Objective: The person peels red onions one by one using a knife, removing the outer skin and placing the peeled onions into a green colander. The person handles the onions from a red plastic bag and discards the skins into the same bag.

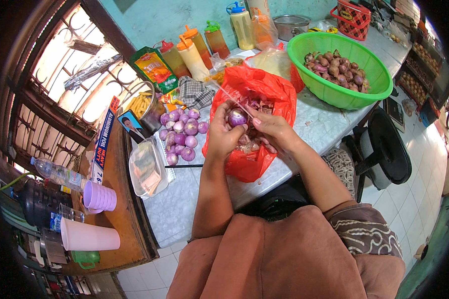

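Observation:
Over an open red plastic bag, my left hand is closed around a purple shallot. My right hand grips what looks like a thin-bladed knife, its blade slanting up and left past the shallot; the handle is hidden in the fingers. Dry brown skins fill the bag under both hands. Left of the bag lies a pile of peeled purple shallots. At the right, a green plastic basket holds unpeeled brownish shallots.
Sauce bottles line the wall behind a checked cloth. A steel pot of yellow sticks and a clear tub with banknotes stand left. Purple cups sit on the wooden ledge; a black chair is at right.

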Demonstrator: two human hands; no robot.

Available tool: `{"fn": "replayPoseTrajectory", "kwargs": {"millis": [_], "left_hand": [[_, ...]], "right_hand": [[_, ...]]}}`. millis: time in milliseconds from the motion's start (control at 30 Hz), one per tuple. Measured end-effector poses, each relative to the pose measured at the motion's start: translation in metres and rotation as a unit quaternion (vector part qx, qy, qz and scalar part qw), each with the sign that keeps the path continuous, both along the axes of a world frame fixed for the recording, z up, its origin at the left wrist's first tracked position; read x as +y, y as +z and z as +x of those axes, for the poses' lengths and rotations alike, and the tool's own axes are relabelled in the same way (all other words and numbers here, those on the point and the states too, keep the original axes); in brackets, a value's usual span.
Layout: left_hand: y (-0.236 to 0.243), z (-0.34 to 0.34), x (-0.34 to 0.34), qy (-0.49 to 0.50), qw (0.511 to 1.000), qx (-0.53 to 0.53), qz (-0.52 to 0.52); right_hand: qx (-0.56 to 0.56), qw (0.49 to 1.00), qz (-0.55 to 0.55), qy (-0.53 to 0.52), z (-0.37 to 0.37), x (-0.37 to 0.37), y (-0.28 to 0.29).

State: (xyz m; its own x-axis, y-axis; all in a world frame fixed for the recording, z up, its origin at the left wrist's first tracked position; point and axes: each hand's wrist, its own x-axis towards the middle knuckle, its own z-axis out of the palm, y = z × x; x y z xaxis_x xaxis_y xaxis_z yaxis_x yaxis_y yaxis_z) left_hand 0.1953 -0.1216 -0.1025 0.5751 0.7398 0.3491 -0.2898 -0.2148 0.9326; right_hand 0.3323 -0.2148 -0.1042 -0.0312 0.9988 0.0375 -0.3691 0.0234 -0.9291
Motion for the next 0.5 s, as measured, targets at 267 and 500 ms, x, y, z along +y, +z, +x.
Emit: {"fn": "replayPoseTrajectory", "kwargs": {"millis": [267,500], "left_hand": [[-0.0036,0.0012,0.0017,0.014,1.0,0.019,0.013],[-0.0028,0.0,0.0012,0.031,0.998,0.034,0.037]], "right_hand": [[-0.099,0.995,0.014,-0.009,-0.0058,-0.0003,0.0007],[-0.094,0.995,0.004,-0.028,-0.007,-0.0007,0.0035]]}}
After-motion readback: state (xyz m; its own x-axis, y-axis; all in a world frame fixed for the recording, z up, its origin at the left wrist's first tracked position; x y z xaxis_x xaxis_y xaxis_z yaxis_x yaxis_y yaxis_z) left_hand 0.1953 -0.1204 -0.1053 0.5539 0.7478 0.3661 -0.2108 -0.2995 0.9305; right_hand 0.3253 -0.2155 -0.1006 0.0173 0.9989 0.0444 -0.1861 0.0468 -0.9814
